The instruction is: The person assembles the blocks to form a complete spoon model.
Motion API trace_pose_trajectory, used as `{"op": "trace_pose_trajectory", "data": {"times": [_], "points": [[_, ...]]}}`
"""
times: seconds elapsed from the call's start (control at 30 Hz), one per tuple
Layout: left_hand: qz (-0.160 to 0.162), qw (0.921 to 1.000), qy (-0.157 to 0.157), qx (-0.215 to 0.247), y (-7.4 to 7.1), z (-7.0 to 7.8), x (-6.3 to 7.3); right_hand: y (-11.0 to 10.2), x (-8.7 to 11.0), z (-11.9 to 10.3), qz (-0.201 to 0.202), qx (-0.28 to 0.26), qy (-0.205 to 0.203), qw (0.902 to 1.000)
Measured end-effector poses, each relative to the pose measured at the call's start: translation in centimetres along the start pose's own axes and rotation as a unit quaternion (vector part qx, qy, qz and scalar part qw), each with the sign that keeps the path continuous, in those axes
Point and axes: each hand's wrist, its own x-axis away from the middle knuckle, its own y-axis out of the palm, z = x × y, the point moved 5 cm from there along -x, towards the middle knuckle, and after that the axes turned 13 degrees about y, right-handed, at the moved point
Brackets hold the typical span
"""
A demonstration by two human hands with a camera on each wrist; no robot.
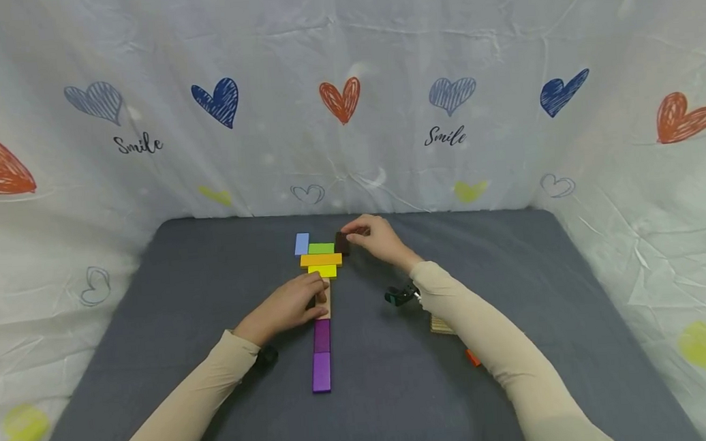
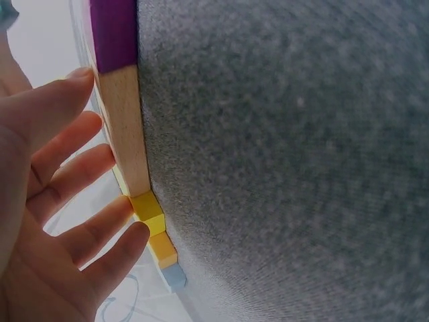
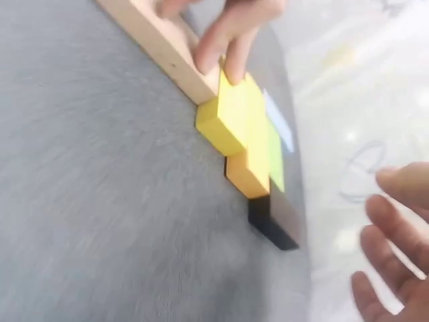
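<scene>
A line of flat wooden blocks lies on the grey cloth. My left hand (image 1: 288, 303) rests its relaxed fingertips along the plain wood block (image 2: 124, 127) and at the yellow block (image 1: 326, 271). Nearer me, two purple blocks (image 1: 322, 359) continue the line. Beyond the yellow one lie an orange block (image 1: 321, 259), a green block (image 1: 321, 248) and a light blue block (image 1: 302, 244). A dark brown block (image 3: 275, 218) stands at the right end of the orange and green ones. Close beside it, my right hand (image 1: 379, 239) has loosely bent fingers, apart from the block in the right wrist view.
Under the right forearm, a beige ridged piece (image 1: 441, 325) and an orange-red block (image 1: 473, 357) show partly. A black wrist device (image 1: 400, 295) hangs below the right wrist. A white curtain (image 1: 349, 159) printed with hearts closes off the table's back and sides.
</scene>
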Motion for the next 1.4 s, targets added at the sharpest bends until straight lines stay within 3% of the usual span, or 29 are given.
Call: {"op": "trace_pose_trajectory", "data": {"times": [0.17,0.3,0.57,0.83,1.07,1.4], "points": [[0.0,1.0,0.002,-0.007,0.0,-0.1,0.0,-2.6,4.0,1.2,-0.051,0.027,-0.019,0.9981],[-0.001,0.9999,0.007,-0.01,0.0,-0.1,0.1,-5.0,7.9,3.7,-0.089,0.035,-0.014,0.9953],[0.005,0.9999,0.011,-0.01,-0.1,0.1,-0.1,-9.6,16.3,9.5,-0.065,0.034,0.022,0.9971],[0.009,0.9999,0.005,-0.01,-0.1,0.0,0.1,-10.0,22.9,13.8,-0.104,-0.004,0.048,0.9935],[0.006,0.9998,0.015,-0.011,0.0,0.2,0.0,-9.8,25.4,14.3,-0.104,0.024,0.013,0.9942],[0.009,0.9998,0.016,-0.011,0.0,0.0,0.1,-10.4,24.9,13.8,-0.123,0.089,0.045,0.9874]]}}
